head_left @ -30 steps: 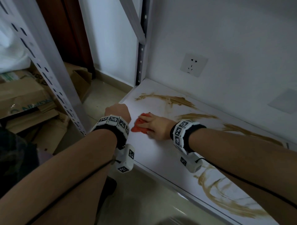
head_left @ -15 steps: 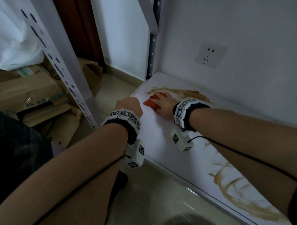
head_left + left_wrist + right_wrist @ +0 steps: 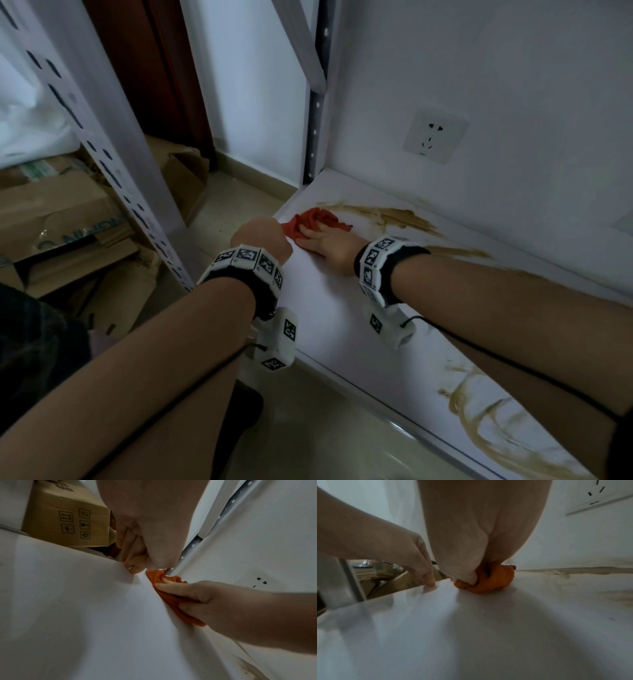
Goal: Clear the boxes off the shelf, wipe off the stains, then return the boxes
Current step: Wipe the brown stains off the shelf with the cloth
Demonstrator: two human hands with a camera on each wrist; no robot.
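Orange rag [image 3: 317, 222] bunched on white shelf [image 3: 329, 308], near its back left corner, at end of brown stain [image 3: 394, 217]. Right hand [image 3: 329, 245] presses down on it, fingers curled into the cloth. Left hand [image 3: 262, 238] just beside, fingers curled, tips touching shelf edge, holding nothing. More brown smears [image 3: 496, 431] at shelf's right front. Wall socket [image 3: 435, 135] above. Cardboard boxes [image 3: 68, 219] on floor left, beyond shelf post [image 3: 113, 147].
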